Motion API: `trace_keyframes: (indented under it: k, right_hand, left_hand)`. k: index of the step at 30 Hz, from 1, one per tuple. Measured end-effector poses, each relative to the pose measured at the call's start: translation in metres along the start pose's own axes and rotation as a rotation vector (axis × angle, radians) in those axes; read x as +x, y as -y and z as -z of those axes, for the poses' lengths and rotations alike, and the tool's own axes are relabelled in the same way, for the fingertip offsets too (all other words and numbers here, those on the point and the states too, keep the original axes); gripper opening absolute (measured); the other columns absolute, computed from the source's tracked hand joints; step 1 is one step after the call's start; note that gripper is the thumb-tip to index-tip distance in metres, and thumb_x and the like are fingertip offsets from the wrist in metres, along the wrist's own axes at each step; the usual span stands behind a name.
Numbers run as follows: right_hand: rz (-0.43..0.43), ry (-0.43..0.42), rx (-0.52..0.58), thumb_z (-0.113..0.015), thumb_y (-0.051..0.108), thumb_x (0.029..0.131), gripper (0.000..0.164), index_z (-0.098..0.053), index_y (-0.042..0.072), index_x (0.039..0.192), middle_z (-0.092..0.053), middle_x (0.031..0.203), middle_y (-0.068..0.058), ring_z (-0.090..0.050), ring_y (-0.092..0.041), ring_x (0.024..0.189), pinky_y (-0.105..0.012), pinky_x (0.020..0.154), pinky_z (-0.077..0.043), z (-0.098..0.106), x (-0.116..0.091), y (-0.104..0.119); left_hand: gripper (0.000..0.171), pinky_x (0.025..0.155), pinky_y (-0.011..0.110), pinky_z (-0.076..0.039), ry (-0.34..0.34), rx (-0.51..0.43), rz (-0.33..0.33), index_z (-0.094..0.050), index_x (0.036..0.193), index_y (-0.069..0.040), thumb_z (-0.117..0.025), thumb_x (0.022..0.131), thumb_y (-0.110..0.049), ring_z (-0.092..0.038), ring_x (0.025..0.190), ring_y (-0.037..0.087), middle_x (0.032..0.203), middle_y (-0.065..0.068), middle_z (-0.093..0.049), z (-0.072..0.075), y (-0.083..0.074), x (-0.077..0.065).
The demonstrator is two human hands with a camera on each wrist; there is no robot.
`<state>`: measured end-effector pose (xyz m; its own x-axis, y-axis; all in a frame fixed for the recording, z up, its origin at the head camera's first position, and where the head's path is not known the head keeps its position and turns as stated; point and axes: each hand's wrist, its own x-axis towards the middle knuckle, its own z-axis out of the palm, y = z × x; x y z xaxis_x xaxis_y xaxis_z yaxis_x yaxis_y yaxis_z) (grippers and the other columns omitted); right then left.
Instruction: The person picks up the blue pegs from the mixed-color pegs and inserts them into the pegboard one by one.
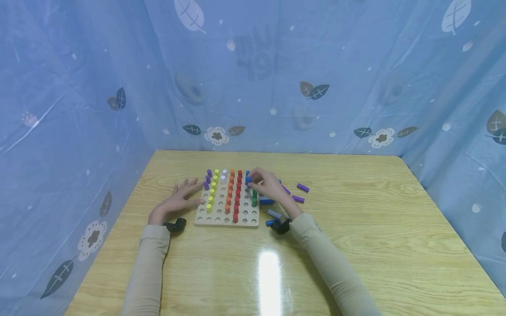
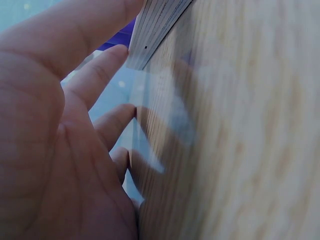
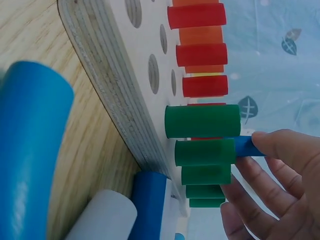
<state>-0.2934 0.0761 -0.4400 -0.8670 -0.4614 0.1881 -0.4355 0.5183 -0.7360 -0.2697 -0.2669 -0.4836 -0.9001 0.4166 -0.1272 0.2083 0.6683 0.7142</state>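
Note:
A pale wooden pegboard holds columns of coloured pegs. My right hand pinches a blue peg between thumb and fingers, over the board's far right part. Green pegs stand in front of it in the right wrist view and hide its lower end. At the board's left side, my left hand spreads its fingers, and its thumb and index finger touch the board's edge. Purple pegs, yellow pegs, white pegs, orange pegs and red pegs fill other holes.
Right of the board lie loose purple pegs, blue pegs and a white peg, partly under my right forearm. The wooden table extends around the board. A blue patterned curtain hangs behind it.

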Motion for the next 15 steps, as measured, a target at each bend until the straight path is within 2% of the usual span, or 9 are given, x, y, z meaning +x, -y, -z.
trace_keyframes:
  k: [15]
  right_hand:
    - [-0.052,0.052,-0.021,-0.065,0.013,0.087,0.021,-0.062,0.007,0.107,-0.066,0.098,-0.005,-0.063,-0.019,0.090,-0.031,0.076,-0.053,-0.0073,0.0039,-0.0025]
  left_hand:
    - [0.071,0.107,0.056,0.022,0.002,0.005,-0.004,-0.028,0.147,-0.024,-0.059,0.087,-0.047,0.014,0.141,0.032,0.156,0.011,-0.005,0.0009,-0.0027,-0.0015]
